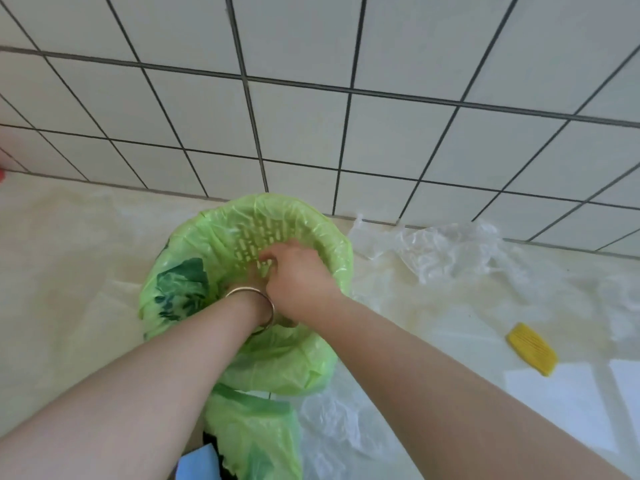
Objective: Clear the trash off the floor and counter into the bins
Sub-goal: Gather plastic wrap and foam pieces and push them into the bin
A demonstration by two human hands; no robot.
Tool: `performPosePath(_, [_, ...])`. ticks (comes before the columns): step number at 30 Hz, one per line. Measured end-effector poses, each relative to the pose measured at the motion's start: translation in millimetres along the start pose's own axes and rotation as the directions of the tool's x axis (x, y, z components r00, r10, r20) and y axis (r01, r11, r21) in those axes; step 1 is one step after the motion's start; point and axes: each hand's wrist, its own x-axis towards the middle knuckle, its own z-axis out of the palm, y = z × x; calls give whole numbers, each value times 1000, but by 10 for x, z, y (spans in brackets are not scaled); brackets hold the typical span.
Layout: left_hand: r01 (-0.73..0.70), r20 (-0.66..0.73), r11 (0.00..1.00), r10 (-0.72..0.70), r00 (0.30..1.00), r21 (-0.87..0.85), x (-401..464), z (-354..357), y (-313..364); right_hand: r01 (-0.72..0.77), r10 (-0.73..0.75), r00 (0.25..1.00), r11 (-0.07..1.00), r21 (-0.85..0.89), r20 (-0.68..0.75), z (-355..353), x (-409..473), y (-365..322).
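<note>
Your round bin with slotted walls, lined with a thin light-green plastic bag [313, 230], stands on the pale floor [69, 237], close to the white tiled wall with dark grout [311, 98]. The liner is folded out over the rim, and a dark green printed pattern shows on its left side. Both your hands are down inside the bin's mouth. Your right hand [298, 271] is above the liner, its fingers [273, 254] curled and pinching the green plastic near the far inner wall. Your left hand [254, 282] lies mostly hidden under the right one, so you cannot tell whether its fingers are clenched or released; a metal bangle [256, 306] circles that wrist.

Just below the bin, a second piece of green plastic bag [256, 434] hangs over something dark, with a blue object [197, 465] beside it at the bottom edge. A crumpled clear plastic sheet [443, 251] lies on the floor to the right of the bin, against the wall's base. More thin clear plastic film [332, 427] is spread near your right forearm. Farther right, well apart from the bin, a yellow ribbed object [531, 348] lies on the floor.
</note>
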Motion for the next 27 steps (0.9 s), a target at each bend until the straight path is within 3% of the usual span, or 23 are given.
performPosePath(3, [-66,-97,984,83,992,163,-317,-174,155,157,-112,958,975,157,-263,-344,-282,94])
performPosePath(7, [-118,-304,939,220,927,322,-830,-362,314,88,41,891,961,262,-452,-579,-708,527])
performPosePath(10, [-317,-480,932,362,799,176,-1169,-299,567,-11,177,873,939,344,-455,-521,-990,893])
performPosePath(14, [-615,-624,789,473,622,-15,-1575,120,895,-77,256,870,914,397,-421,-315,-1330,1228])
performPosePath(16, [-663,-612,740,475,632,-110,-1700,445,1005,-111,287,867,908,403,-408,-192,-1450,1354])
performPosePath(19, [-577,-472,745,397,787,-336,-1757,1001,1074,-172,319,876,908,382,-362,25,-1569,1552])
performPosePath(22, [-335,-309,831,209,928,-445,-1740,1511,1021,-257,345,891,920,297,-295,278,-1623,1766])
performPosePath(25, [1,-129,888,-68,989,-460,-1691,1869,897,-315,339,922,938,145,-188,520,-1626,1962])
performPosePath(27, [200,-6,854,-231,973,-481,-1600,1983,821,-327,334,935,942,72,-120,629,-1607,2061])
